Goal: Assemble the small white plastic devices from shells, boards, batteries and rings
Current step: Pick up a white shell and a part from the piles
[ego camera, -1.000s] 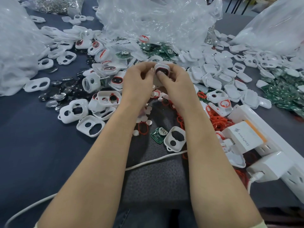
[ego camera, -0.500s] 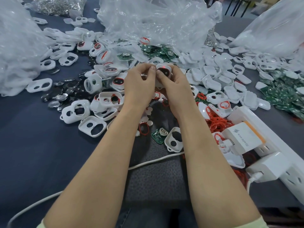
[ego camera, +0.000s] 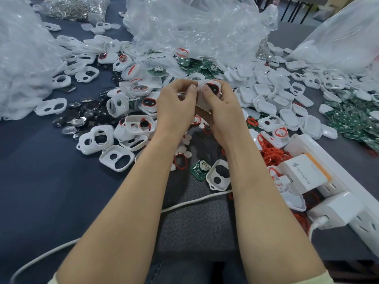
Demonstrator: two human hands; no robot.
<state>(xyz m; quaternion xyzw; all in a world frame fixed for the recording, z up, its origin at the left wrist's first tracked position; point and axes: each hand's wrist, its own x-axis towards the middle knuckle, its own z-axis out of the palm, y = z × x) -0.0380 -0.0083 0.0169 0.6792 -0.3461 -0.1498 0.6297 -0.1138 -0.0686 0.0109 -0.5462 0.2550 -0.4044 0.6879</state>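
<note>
White device, red ring showing, held up just in front of the clear plastic bag. Left hand and right hand: fingers curled, pinching it from either side

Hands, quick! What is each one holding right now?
Left hand: closed, pinching the white device at its edge.
Right hand: closed, gripping the same white device.
</note>
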